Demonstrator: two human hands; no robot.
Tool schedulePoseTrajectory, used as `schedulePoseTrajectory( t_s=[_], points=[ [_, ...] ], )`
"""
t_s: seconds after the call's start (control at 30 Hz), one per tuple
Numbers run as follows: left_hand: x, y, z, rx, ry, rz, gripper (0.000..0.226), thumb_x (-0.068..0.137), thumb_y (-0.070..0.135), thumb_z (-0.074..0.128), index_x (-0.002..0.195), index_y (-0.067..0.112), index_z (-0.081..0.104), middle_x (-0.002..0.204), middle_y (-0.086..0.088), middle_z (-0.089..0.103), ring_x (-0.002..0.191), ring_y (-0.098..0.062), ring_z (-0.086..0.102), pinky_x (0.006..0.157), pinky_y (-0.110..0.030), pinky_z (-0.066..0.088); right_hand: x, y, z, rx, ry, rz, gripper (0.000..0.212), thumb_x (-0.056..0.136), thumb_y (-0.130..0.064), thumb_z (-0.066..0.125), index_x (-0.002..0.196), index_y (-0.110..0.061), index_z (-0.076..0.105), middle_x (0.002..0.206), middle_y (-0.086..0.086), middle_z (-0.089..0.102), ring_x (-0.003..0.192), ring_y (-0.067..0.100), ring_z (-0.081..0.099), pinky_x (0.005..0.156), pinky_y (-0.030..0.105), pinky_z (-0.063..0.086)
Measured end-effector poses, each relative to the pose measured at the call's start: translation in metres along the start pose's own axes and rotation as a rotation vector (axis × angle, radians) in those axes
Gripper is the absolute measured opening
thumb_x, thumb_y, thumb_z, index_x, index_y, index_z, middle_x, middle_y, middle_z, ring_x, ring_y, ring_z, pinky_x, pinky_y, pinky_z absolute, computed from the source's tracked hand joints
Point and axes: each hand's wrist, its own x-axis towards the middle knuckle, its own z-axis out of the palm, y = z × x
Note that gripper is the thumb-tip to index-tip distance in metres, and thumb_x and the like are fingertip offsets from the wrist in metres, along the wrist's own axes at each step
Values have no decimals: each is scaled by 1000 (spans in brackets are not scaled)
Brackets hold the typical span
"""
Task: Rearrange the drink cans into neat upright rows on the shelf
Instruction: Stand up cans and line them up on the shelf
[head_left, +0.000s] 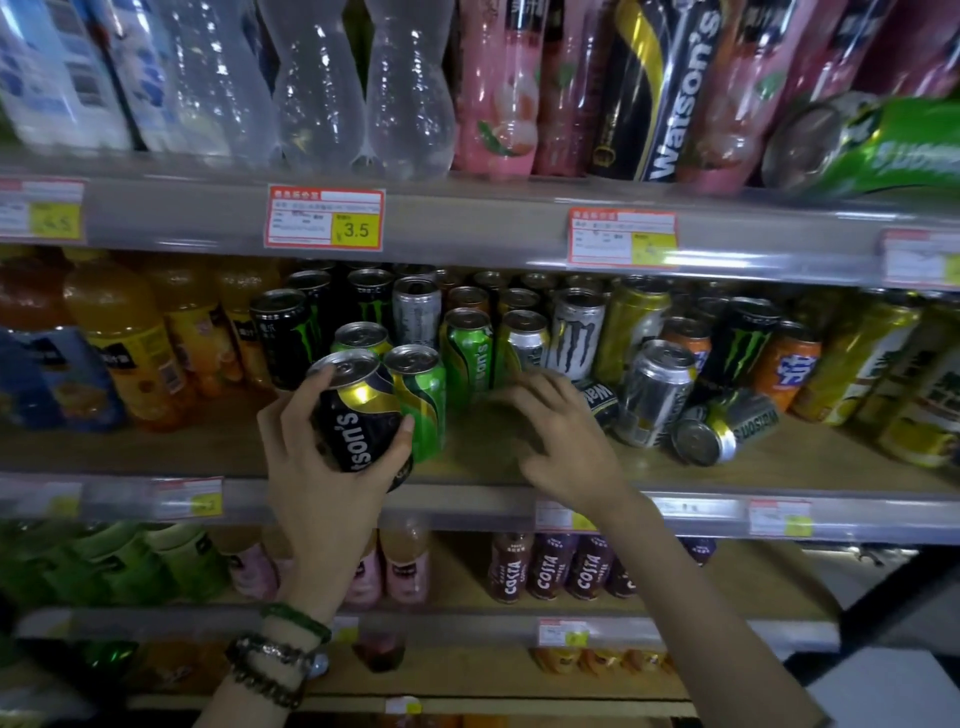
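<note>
Risk entry: my left hand (332, 457) has its fingers clamped on 1 black can (358, 415) at the shelf (467, 457) front, right hand (561, 441) spread empty; I judge a nudge could topple the green can (423, 400) alongside.

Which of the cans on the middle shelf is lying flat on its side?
The silver and yellow Watson's can near the front right of the shelf, its round end facing outward. A black can beside the right hand also looks tipped; the others stand upright or lean.
</note>
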Motion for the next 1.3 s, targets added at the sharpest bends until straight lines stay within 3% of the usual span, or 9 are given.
schedulePoseTrajectory(
  t_s=[0.17,0.3,0.47,0.63,0.83,1.03,1.17,1.23,1.3],
  points=[
    [-8,10,13,-35,-25,1,78,70,45,81,135,27,43,127,-15,48,116,-24,53,89,1,32,-11,20,-2,-304,-295,-1,51,72,-14,66,122,-24,66,157,5,35,152,35,11,121,59,-4],
    [-12,17,21,-55,-31,7,78,70,45,82,135,26,43,126,-13,47,114,-20,53,90,0,33,-13,25,-6,-380,-167,-54,53,59,3,76,103,-26,73,136,9,58,129,40,49,109,64,37],
    [-18,31,32,-87,-38,35,76,71,47,79,135,25,43,128,-14,48,113,-4,45,90,2,31,-15,28,-19,-272,9,90,53,68,-3,79,115,-22,66,142,9,51,121,38,53,79,49,57],
    [-24,37,44,-108,-73,32,77,70,51,76,135,27,43,128,-13,48,116,-17,52,91,-1,35,-7,35,-27,-142,173,242,46,88,-30,73,130,-28,56,140,10,47,119,38,54,72,47,58],
    [-30,44,52,-103,-84,54,74,71,51,75,134,27,44,125,-13,49,111,-15,52,89,0,35,0,38,-27,-351,232,250,51,81,-11,74,129,-4,59,133,19,56,125,42,48,101,51,45],
    [-32,45,57,-64,-87,67,76,69,39,85,132,28,44,125,-12,50,110,-5,46,87,2,34,3,37,-18,-476,311,198,58,73,-5,73,130,-3,59,130,18,61,123,35,45,95,42,31],
    [-31,42,59,-49,-77,87,74,70,45,82,132,27,44,126,-11,50,115,-7,47,90,2,34,9,14,-13,-260,188,18,75,73,6,69,144,-5,47,146,15,48,119,34,53,85,42,51],
    [-31,40,59,-36,-61,87,73,71,50,77,132,25,46,125,-11,50,115,-10,49,92,1,33,13,4,-3,-58,38,92,87,82,1,68,156,-12,26,163,7,25,118,34,59,72,37,53],
    [-32,37,58,-22,-32,71,73,71,51,76,132,24,47,125,-13,51,116,-16,51,95,-2,34,18,4,12,36,-39,199,95,88,-6,67,160,-19,6,169,-4,-1,123,33,58,73,37,52]
  ],
)
